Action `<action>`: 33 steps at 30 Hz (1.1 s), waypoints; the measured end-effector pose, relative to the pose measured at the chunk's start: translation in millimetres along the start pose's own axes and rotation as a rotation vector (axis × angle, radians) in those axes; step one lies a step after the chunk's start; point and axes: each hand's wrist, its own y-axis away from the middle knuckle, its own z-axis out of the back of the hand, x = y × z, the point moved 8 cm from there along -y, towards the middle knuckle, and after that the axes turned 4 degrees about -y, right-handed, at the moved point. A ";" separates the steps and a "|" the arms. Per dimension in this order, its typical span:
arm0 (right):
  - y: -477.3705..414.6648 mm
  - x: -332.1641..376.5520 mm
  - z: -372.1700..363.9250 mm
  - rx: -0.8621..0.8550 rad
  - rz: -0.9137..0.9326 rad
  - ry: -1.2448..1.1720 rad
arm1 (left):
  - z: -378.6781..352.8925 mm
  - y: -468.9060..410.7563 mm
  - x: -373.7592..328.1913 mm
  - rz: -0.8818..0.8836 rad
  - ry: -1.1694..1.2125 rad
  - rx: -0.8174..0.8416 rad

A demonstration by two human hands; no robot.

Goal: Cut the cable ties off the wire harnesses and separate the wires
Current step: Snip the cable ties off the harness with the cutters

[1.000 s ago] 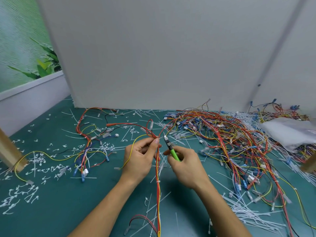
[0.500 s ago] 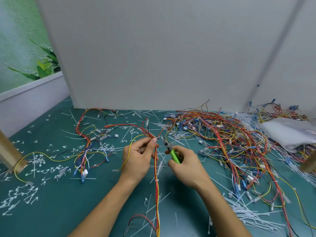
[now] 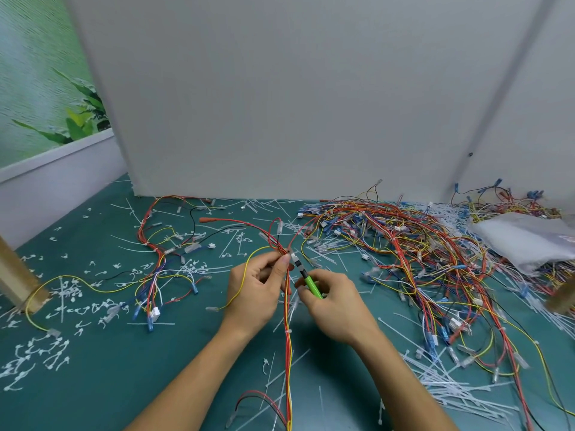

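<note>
My left hand [image 3: 256, 287] pinches a thin harness of red, orange and yellow wires [image 3: 288, 346] between thumb and fingers above the green mat. My right hand [image 3: 334, 301] grips small cutters with green handles [image 3: 306, 276]. Their metal jaws point up and left and touch the bundle right by my left thumb tip. The harness runs from that spot down to the frame's bottom edge. A white cable tie [image 3: 288, 331] is still wrapped round it lower down.
A big tangle of coloured harnesses [image 3: 413, 259] covers the mat on the right, with a clear plastic bag [image 3: 525, 237] behind it. Separated wires [image 3: 161, 269] lie on the left. Cut white ties [image 3: 451, 390] litter the mat [image 3: 130, 377]. A grey partition [image 3: 280, 104] stands behind, a wooden post [image 3: 15, 275] at left.
The cutter jaws have moved up and left onto the bundle at my left thumb. The harness loop above my hands has shifted a little.
</note>
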 end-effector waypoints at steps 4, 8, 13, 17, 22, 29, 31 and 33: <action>-1.6 -4.9 -4.1 0.023 -0.043 -0.113 | -1.7 -2.2 4.7 0.093 0.118 0.011; -1.1 -7.5 -9.6 0.055 -0.091 -0.232 | -1.5 -3.0 11.1 0.196 0.268 0.000; 1.8 -1.9 -13.3 0.115 -0.133 -0.380 | -2.6 -3.3 7.1 0.162 0.322 0.014; 4.9 1.4 -12.9 0.139 -0.143 -0.409 | -0.8 -2.4 4.2 0.127 0.279 -0.003; 3.8 -0.1 -11.8 0.133 -0.142 -0.368 | -4.2 -1.1 3.5 0.125 0.268 0.004; 3.5 -1.2 -15.7 0.133 -0.156 -0.423 | -8.0 1.8 3.5 0.135 0.240 0.027; 3.9 -1.3 -16.0 0.128 -0.153 -0.414 | -8.1 1.8 4.1 0.133 0.228 0.038; 4.3 -1.3 -16.7 0.127 -0.153 -0.408 | -7.9 1.8 5.0 0.140 0.219 0.039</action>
